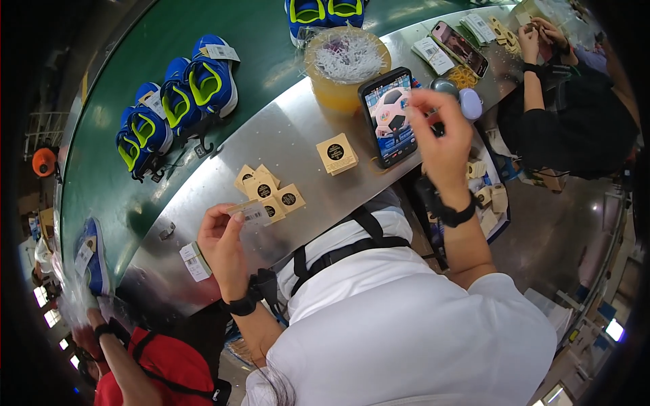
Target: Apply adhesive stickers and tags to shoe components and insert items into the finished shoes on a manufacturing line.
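Observation:
Between the thumb and fingers of my left hand [225, 240] is a barcode tag [253, 214], held over a loose pile of tan cardboard tags [288, 198] with black round prints. A stack of white barcode tags [196, 262] lies beside that hand, at the table's front edge. My right hand [443, 135] is raised in front of a smartphone [389, 116], its fingers curled together in a pinch. Whether they hold anything small, or touch the screen, I cannot make out. The phone stands tilted, showing a ball picture. Left of it sits a neat stack of tan tags [336, 154].
Blue sneakers [208, 84] with lime linings stand on the green belt [271, 27] beyond the metal table [223, 169]. A yellow tub [347, 64] of white fasteners is behind the phone. Co-workers sit at both sides: a red top [162, 369] left, a black top [569, 128] right.

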`<state>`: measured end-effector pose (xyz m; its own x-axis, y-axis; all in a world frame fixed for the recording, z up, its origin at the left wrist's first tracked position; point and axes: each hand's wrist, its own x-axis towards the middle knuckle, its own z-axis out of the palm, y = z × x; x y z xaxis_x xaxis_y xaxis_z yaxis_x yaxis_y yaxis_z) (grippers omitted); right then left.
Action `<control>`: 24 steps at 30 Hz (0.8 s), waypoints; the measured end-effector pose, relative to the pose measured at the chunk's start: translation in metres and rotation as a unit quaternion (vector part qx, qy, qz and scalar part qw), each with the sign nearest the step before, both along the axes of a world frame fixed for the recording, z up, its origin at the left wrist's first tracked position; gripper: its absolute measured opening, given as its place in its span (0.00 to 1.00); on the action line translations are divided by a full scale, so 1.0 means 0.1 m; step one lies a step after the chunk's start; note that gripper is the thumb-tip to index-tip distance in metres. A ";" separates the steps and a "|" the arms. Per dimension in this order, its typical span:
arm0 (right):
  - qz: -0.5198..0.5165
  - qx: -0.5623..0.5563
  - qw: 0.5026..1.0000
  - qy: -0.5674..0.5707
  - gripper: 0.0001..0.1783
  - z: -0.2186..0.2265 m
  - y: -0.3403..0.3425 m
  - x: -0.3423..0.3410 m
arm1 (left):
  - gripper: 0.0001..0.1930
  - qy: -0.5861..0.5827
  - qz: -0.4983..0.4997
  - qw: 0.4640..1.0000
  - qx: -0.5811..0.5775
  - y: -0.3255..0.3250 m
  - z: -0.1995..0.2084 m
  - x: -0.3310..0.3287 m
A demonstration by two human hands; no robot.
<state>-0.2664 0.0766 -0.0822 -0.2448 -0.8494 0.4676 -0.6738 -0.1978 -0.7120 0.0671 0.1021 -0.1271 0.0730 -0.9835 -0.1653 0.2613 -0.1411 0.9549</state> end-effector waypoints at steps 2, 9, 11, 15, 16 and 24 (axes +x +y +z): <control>-0.021 0.030 0.999 0.021 0.25 -0.01 -0.01 -0.20 | 0.07 -0.007 0.000 1.000 0.002 -0.02 0.02 -0.03; 0.066 0.106 0.989 0.073 0.54 -0.14 -0.10 -0.36 | 0.08 -0.034 -0.005 0.999 0.012 -0.04 -0.02 -0.12; 0.064 0.095 0.990 0.080 0.54 -0.15 -0.16 -0.39 | 0.08 -0.039 -0.001 0.999 0.019 -0.04 -0.02 -0.13; 0.052 0.066 0.996 0.029 0.41 -0.09 -0.29 -0.49 | 0.07 -0.042 -0.002 0.999 0.026 -0.06 0.00 -0.16; 0.052 0.057 0.997 -0.016 0.35 -0.05 -0.32 -0.52 | 0.07 -0.041 -0.002 0.999 0.027 -0.06 0.01 -0.17; 0.198 0.011 0.969 0.146 0.14 0.41 -0.94 -0.44 | 0.06 -0.137 -0.073 0.988 -0.022 -0.38 0.31 -0.38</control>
<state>-0.3101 -0.0173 -0.0407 0.2426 -0.8601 0.4488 -0.7217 -0.4691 -0.5090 0.0292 0.0646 -0.0964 -0.0343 -0.9926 -0.1162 -0.0272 -0.1153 0.9930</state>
